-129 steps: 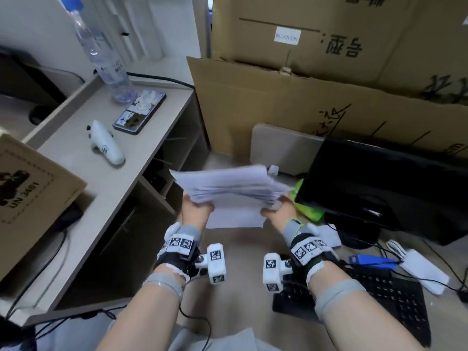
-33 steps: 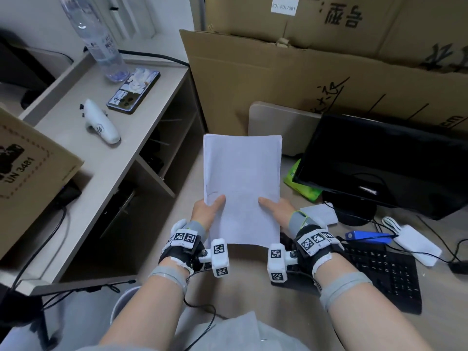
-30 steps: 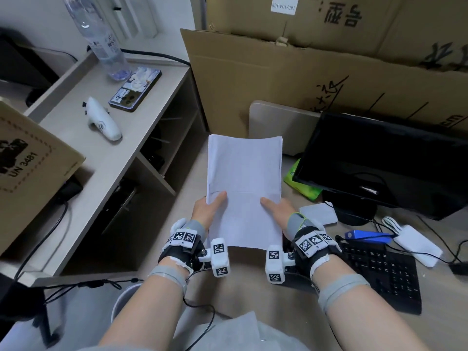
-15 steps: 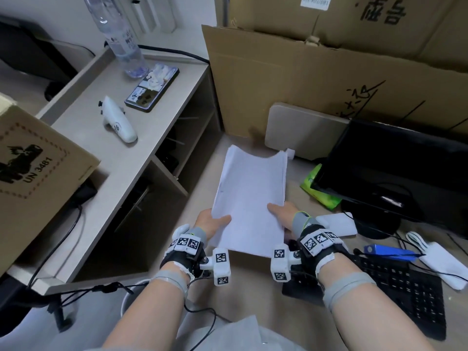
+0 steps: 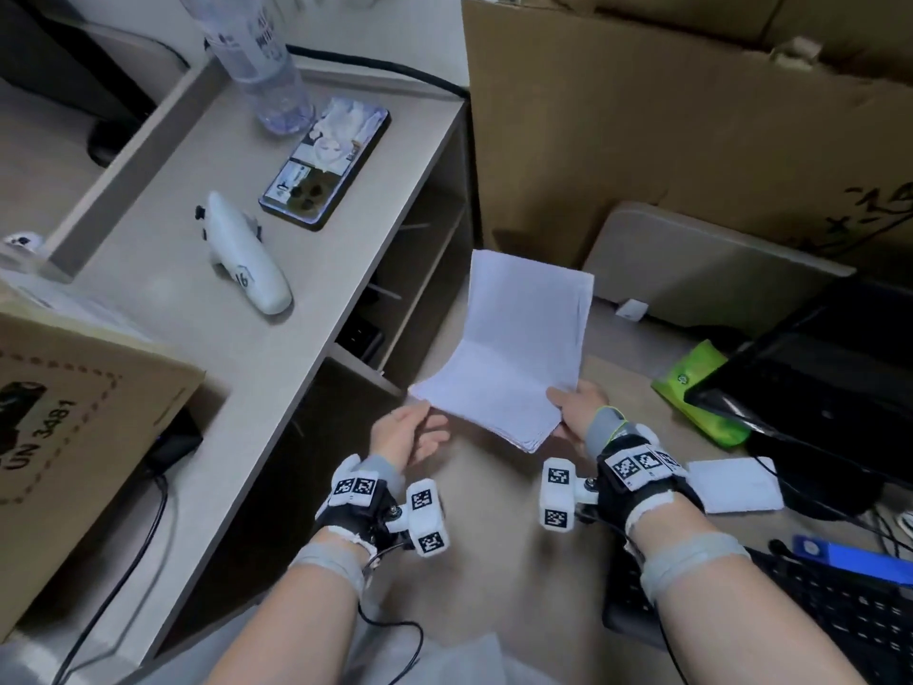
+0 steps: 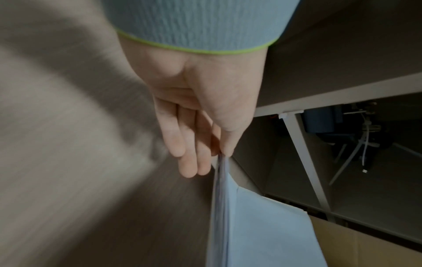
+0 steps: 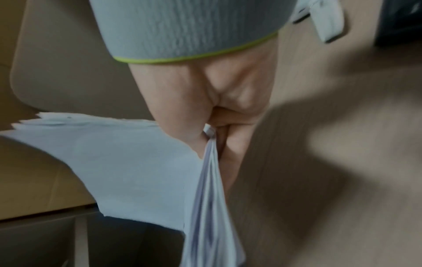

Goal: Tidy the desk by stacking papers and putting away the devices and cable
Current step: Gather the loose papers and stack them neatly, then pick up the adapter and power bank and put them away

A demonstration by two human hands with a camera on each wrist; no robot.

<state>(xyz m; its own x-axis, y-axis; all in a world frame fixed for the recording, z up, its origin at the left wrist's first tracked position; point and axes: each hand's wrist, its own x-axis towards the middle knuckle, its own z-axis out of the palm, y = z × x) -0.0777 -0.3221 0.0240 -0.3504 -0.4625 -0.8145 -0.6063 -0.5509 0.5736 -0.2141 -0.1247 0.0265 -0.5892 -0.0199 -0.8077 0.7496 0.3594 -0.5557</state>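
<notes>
A stack of white papers (image 5: 514, 358) hangs over the low desk (image 5: 494, 561), bent across its middle, its far edge toward the cardboard. My right hand (image 5: 568, 412) pinches its near right corner, thumb on top; the right wrist view shows that grip (image 7: 212, 144) on the sheets (image 7: 128, 162). My left hand (image 5: 430, 422) lies at the near left corner with straight fingers. In the left wrist view only the thumb tip (image 6: 224, 153) touches the paper edge (image 6: 262, 225). A phone (image 5: 326, 160) and a white controller (image 5: 247, 259) lie on the raised shelf (image 5: 222, 363).
A water bottle (image 5: 267, 56) and a black cable (image 5: 385, 66) are at the shelf's back. Right of the papers: a green packet (image 5: 701, 393), monitor (image 5: 815, 368), white flat device (image 5: 731, 484), blue device (image 5: 850, 551), keyboard (image 5: 840, 610). Cardboard sheets (image 5: 667, 116) stand behind.
The stack has swung left toward the shelf and now bends in the middle. My left thumb has slid off the top sheet to the corner, and its fingers have straightened. The right hand's pinch holds.
</notes>
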